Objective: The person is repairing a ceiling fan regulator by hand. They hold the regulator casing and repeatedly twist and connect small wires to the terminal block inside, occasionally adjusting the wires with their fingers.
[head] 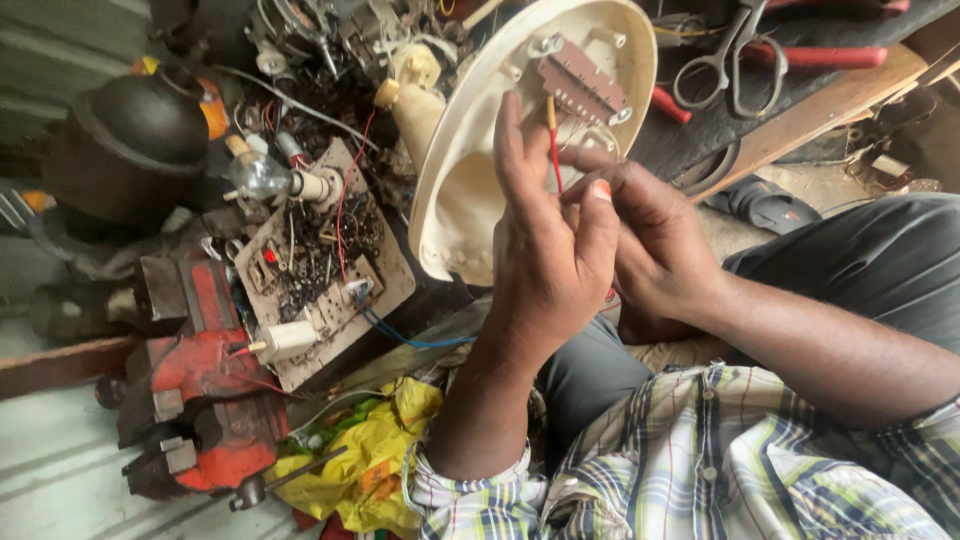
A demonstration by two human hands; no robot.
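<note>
We hold our left hand (548,240) raised in front of the cream plastic shell (470,180), its fingers pinched on a thin red wire (556,165) running up toward the brown circuit strip (583,88) inside it. Our right hand (650,245) sits just behind, fingertips closed on the same wire. Scissors (735,55) lie on the bench beyond, a red vise (200,370) at left

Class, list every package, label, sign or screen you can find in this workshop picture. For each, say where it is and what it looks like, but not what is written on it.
Plastic bag: bottom centre, beside the left hand's shirt cuff and right of the red vise; crumpled, yellow with green and orange patches.
No labels, signs or screens can be made out.
</note>
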